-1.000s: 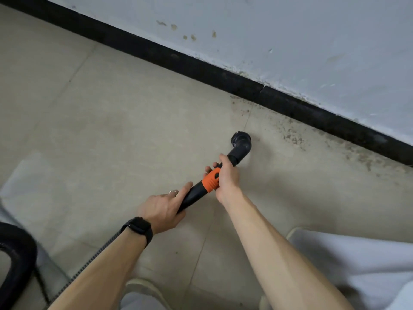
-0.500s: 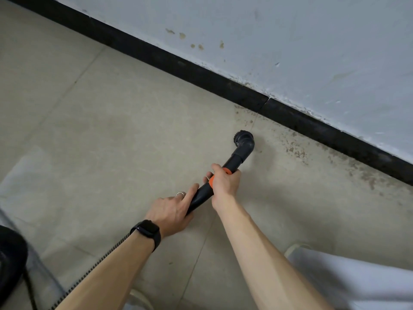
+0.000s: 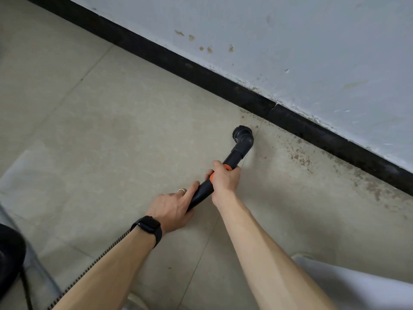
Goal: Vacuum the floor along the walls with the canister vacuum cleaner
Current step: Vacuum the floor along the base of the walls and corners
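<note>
A black vacuum wand (image 3: 234, 157) with an orange collar ends in a round brush nozzle (image 3: 242, 132) that sits on the beige tile floor (image 3: 111, 121), a short way from the black baseboard (image 3: 223, 86). My right hand (image 3: 224, 177) grips the wand at the orange collar. My left hand (image 3: 173, 208), with a ring and a black watch at the wrist, holds the lower black part of the wand. A ribbed hose (image 3: 96, 262) runs back under my left forearm. Part of a black rounded body (image 3: 10, 256) shows at the bottom left edge.
Brown dirt specks (image 3: 299, 157) lie on the tiles along the baseboard to the right of the nozzle. The white wall (image 3: 290, 41) above is stained. A white cloth-like surface (image 3: 357, 285) fills the bottom right corner. Open tile spreads to the left.
The nozzle has moved forward, closer to the baseboard, with both hands following it along the wand. The black body at the left has slid partly out of view.
</note>
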`<state>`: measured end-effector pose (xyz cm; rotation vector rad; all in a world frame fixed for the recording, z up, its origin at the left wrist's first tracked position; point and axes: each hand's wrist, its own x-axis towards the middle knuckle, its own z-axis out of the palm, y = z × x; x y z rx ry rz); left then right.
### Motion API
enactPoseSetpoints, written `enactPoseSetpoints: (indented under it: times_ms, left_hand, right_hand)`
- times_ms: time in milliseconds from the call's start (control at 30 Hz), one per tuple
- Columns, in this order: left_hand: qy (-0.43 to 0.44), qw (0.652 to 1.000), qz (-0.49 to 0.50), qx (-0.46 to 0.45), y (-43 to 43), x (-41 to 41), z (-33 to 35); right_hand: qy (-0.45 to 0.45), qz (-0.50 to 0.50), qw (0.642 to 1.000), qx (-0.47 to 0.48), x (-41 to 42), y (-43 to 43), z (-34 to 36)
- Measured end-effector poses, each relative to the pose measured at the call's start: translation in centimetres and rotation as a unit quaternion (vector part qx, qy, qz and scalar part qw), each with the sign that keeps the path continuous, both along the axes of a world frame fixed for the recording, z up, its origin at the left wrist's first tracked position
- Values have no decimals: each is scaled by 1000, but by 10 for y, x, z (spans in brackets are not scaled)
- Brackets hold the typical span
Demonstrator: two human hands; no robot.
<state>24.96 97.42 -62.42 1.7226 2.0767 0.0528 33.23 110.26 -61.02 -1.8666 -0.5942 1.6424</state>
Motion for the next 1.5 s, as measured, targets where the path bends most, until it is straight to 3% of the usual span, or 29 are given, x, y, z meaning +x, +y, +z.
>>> enactPoseSetpoints:
  times_ms: [467,700,1067,1300,1400,1500]
  left_hand:
    - [-11,999,25,-17,31,-5,-2]
    - [-85,992,96,-4,49,-9,0]
    - [-29,992,116,40,60,-52,-12]
    - [34,976,212,47,43,-86,-13]
    - [-5,969,244,43,46,-87,-4]
    - [-59,970,234,29,49,-83,7]
  right_hand:
    - [-20,22,1000,8,-11,32,3]
    - [-26,25,999,18,-13,52,-4]
    - [-33,35,999,26,-61,67,-13]
    - [-27,142,989,16,-122,63,-19]
    - [-33,175,984,20,-136,67,-16]
    - [-24,139,990,5,-127,68,-12]
